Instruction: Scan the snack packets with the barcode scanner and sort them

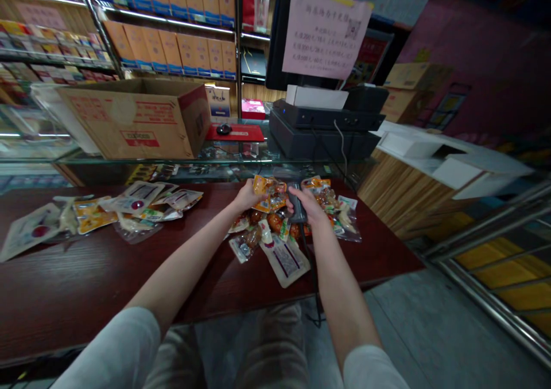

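Observation:
My left hand is closed on an orange snack packet, lifted slightly over a heap of vacuum-packed snack packets on the dark red table. My right hand grips a black handheld barcode scanner, its head pointing at the orange packet. The scanner's cable runs down over the table's front edge. A white packet with purple print lies nearest me in the heap.
A second spread of packets lies on the table's left. Behind it a glass counter carries a cardboard box, a mouse on a red mat and a black register with printer. Shelves of boxes line the back.

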A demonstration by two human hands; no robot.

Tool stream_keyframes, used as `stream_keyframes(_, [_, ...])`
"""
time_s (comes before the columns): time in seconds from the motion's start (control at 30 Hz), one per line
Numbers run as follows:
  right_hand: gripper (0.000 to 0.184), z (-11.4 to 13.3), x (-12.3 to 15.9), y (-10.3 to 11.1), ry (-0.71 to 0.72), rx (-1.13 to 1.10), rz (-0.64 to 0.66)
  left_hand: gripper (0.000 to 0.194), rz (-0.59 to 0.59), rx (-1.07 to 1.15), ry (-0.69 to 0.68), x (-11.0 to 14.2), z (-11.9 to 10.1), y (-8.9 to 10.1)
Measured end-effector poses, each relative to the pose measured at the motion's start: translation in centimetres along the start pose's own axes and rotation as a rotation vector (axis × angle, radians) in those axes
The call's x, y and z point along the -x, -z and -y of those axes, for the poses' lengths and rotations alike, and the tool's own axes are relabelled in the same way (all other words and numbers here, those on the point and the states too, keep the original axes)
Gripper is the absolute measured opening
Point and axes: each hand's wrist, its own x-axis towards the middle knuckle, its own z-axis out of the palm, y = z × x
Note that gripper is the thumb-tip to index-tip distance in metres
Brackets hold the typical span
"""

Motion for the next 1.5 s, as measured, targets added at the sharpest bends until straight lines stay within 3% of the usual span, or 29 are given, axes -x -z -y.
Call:
stream_keyframes(0.13, [0.039, -0.4, 0.2, -0.7, -0.058, 0.014, 0.073, 0.055, -0.074, 0.28, 0.006, 0.8, -0.1, 2.3])
stream_keyframes(0.27, [0.038, -1.2, 0.4, -2.3, -0.116, 0.03, 0.153, 0.049, -0.104, 0.449, 0.037, 2.2, -0.3, 6.2])
stream_keyframes(0.37, [0.036, -1.5, 0.1, -4.1, -0.213, 0.089, 0.219, 0.048, -0.155, 0.455, 0.026, 3.4, -0.1, 9.5])
stream_keyframes(0.5, [0.032, -1.8, -0.8, -7.0, -0.233, 0.091, 0.28, 0.048, -0.224, 0.424, -0.001, 4.7, 0.7, 13.4])
stream_keyframes(0.67, [0.034, -3.2, -1.7, -10.0, -0.27, 0.11, 0.373, 0.043, -0.376, 0.405, 0.011, 5.5, 2.1, 16.3])
stream_keyframes(0.83, [0.036, -4.5, -1.2, -11.4, -0.308, 0.084, 0.395, 0.04, -0.427, 0.339, -0.023, 5.7, 3.3, 17.5])
stream_keyframes(1.03, [0.034, -4.4, -0.4, -11.8, -0.299, 0.062, 0.387, 0.042, -0.424, 0.23, -0.016, 5.6, 3.7, 18.2])
stream_keyframes(1.13, [0.032, -4.0, -0.5, -11.2, -0.27, 0.091, 0.369, 0.046, -0.479, -0.043, 0.007, 6.0, 3.2, 18.5])
stream_keyframes(1.33, [0.03, -1.5, -0.9, -8.5, -0.193, 0.107, 0.241, 0.06, -0.537, -0.887, 0.098, 7.7, 1.8, 19.1])
stream_keyframes(1.43, [0.032, -0.2, -0.8, -6.4, -0.136, 0.106, 0.172, 0.066, -0.615, -1.046, 0.065, 8.3, 0.9, 18.4])
stream_keyframes(1.5, [0.033, 0.2, -0.6, -5.0, -0.116, 0.095, 0.126, 0.062, -0.593, -1.07, -0.026, 8.2, 0.2, 17.1])
